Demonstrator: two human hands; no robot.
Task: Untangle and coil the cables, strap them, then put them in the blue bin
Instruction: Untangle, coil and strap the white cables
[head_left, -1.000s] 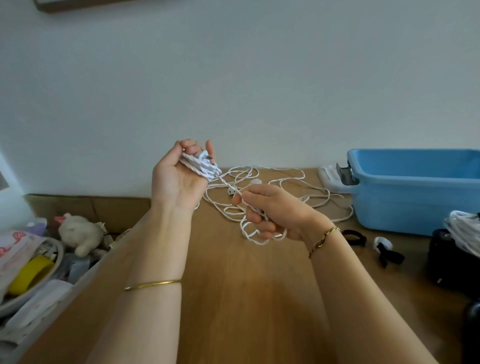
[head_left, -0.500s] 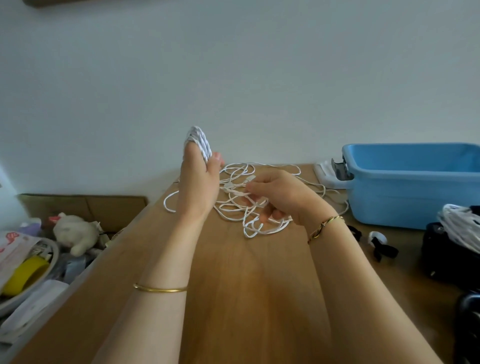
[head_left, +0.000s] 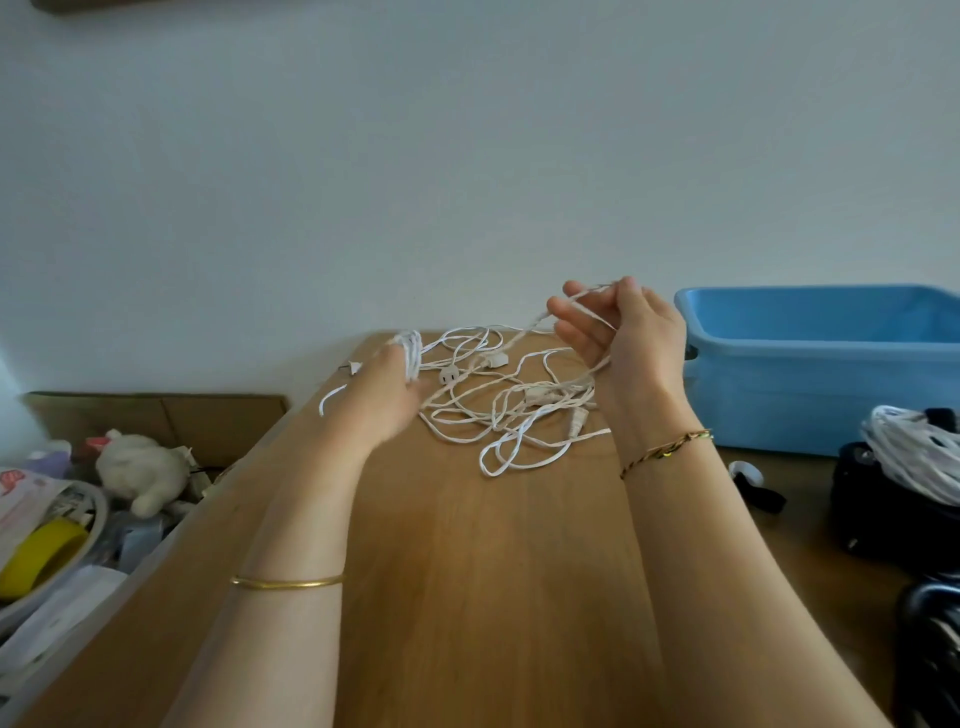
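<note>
**Both hands on the white cable at the far end of the table**

The left hand (head_left: 387, 395) hangs low over the far left corner of the wooden table (head_left: 467, 597). Its back faces the camera, and several loops of the white cable (head_left: 511, 415) are wound around its fingers. The hand is blurred, so how the fingers curl is not clear.

The right hand (head_left: 626, 338) is raised above the far edge, pinching one strand between thumb and fingertips. That strand runs down to the loose tangle lying on the table between the two hands, with small plugs among its loops.

The blue bin (head_left: 831, 374) stands at the far right edge, just beside the right hand. Near the right edge lie black straps (head_left: 761, 496) and a coiled white bundle (head_left: 914, 454).
</note>
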